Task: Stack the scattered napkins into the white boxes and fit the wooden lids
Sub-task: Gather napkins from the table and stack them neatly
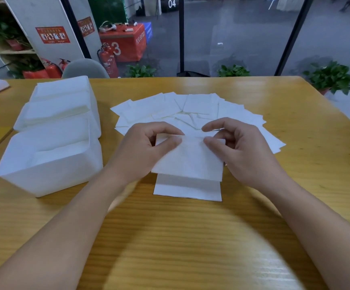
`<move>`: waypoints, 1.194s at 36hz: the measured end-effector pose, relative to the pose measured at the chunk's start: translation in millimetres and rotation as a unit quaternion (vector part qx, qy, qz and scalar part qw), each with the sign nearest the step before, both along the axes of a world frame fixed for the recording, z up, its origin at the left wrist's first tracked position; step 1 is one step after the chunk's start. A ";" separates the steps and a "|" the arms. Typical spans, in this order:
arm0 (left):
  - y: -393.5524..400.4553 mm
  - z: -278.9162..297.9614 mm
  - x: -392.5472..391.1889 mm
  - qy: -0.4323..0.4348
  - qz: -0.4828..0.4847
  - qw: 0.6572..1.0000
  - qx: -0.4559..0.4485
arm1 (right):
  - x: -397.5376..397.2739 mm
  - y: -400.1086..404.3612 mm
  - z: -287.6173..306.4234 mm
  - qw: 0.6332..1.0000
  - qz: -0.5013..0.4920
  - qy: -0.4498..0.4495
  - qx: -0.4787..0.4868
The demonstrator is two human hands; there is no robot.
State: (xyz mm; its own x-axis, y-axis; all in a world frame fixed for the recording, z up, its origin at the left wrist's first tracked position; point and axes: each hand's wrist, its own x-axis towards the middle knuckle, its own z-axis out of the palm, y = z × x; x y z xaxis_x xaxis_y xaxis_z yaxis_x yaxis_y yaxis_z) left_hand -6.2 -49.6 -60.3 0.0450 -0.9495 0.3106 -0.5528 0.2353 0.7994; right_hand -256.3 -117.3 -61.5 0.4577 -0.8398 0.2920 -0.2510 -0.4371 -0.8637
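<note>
Both hands, left hand point(147, 147) and right hand point(241, 149), pinch one napkin point(188, 162) by its far edge; I'd square it over the stack point(187, 190) under the fingertips before dropping.

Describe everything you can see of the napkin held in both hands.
The napkin is a plain white square of soft, faintly textured paper, flat and unfolded. It tilts up off the wooden table, its far edge pinched by the left hand and right hand. Its near edge hangs over a small stack of napkins beneath.
</note>
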 end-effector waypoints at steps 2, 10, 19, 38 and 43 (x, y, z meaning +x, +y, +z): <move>0.8 4.2 4.1 -0.009 -0.023 0.999 0.049 | -2.7 -2.3 2.1 0.999 0.008 0.038 0.029; -0.8 2.8 17.2 -0.096 -0.062 0.982 0.152 | -4.7 -3.7 -10.4 0.982 0.051 0.169 0.070; -3.4 -6.8 21.5 -0.119 -0.053 0.976 0.173 | -2.5 -3.2 -16.5 0.981 0.036 0.189 0.026; -12.0 -27.7 9.4 -0.238 -0.033 0.967 0.087 | 4.0 4.6 -24.1 0.976 0.035 0.212 -0.044; -11.1 -26.1 7.1 -0.261 -0.038 0.962 0.068 | 6.3 8.4 -24.8 0.971 0.044 0.224 -0.065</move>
State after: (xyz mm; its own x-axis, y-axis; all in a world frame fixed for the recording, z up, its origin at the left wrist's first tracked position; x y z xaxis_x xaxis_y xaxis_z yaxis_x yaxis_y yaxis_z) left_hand 0.9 -60.7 -86.4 -0.1536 -0.9774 0.1450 -0.8724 0.2031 0.4445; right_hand -250.0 -108.9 -86.3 0.6316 -0.7611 0.1474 -0.5463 -0.5719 -0.6120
